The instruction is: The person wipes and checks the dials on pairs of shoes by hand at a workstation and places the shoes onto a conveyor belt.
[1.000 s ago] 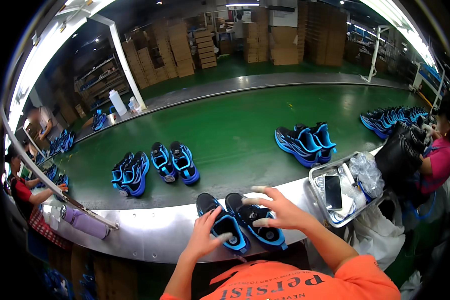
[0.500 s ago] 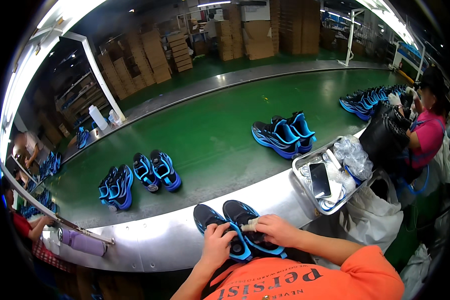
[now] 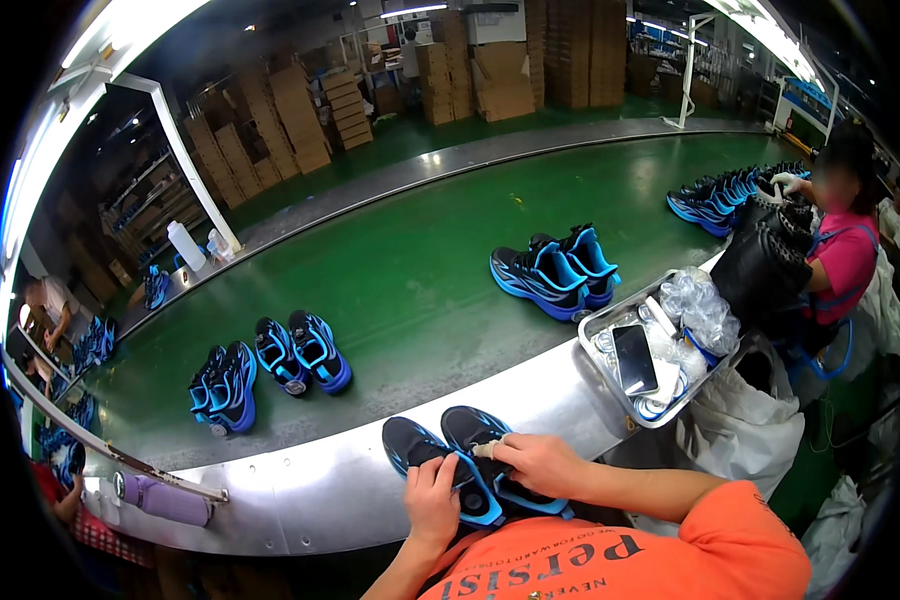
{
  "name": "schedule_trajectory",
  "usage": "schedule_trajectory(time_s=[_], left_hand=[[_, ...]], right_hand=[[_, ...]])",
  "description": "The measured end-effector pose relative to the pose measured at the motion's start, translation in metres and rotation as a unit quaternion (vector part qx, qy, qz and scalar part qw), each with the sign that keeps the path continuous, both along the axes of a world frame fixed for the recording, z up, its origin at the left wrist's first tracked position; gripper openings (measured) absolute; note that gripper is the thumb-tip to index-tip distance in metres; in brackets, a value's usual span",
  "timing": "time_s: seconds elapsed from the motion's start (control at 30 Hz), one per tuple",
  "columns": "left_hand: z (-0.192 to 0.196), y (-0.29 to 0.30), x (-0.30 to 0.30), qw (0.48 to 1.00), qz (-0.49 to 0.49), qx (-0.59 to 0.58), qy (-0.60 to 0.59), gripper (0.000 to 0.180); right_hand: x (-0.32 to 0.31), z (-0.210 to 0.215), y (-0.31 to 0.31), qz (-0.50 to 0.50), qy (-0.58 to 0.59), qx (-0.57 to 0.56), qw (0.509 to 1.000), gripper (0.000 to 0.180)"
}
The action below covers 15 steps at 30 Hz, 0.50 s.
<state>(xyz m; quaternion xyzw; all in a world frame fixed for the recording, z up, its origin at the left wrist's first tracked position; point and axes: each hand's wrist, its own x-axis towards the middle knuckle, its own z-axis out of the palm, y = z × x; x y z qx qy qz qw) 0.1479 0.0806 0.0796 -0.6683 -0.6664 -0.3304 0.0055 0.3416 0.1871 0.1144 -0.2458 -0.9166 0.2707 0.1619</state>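
Observation:
Two black-and-blue sneakers stand side by side on the metal ledge right against me, toes pointing away. My left hand (image 3: 433, 500) is closed over the top of the left sneaker (image 3: 408, 436), its fingers bent at the tongue. My right hand (image 3: 542, 464) reaches across from the right and pinches at the upper of the right sneaker (image 3: 467, 424). Beige wraps cover fingertips of that hand. The fingers hide the parts of both shoes beneath them.
Sneaker pairs (image 3: 313, 352) stand on the green belt (image 3: 420, 260). Right of my hands, a metal tray (image 3: 587, 345) holds a phone (image 3: 635, 360) and plastic bags. Beyond it, a co-worker in pink (image 3: 850, 250) stands by black material (image 3: 760, 265). A purple bottle (image 3: 170, 498) lies left.
The view has shifted slightly. My left fingers have straightened a little over the left sneaker, and my right hand has edged left on the other. The co-worker's gloved hand has moved left.

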Motion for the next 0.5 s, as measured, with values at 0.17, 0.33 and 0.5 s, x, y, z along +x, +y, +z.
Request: schedule_trajectory(time_s=[0.17, 0.33, 0.5], left_hand=[[0.003, 0.015, -0.008, 0.998, 0.011, -0.043, 0.032, 0.058], [-0.001, 0.019, -0.005, 0.999, 0.045, -0.03, -0.008, 0.056], [-0.024, 0.024, -0.005, 0.998, 0.06, 0.011, -0.011, 0.058]], right_hand=[[-0.015, -0.012, 0.013, -0.081, 0.04, -0.042, 0.995, 0.049], [-0.014, -0.019, 0.016, 0.016, 0.04, 0.027, 0.999, 0.064], [-0.011, -0.04, 0.033, -0.011, 0.059, 0.03, 0.998, 0.051]])
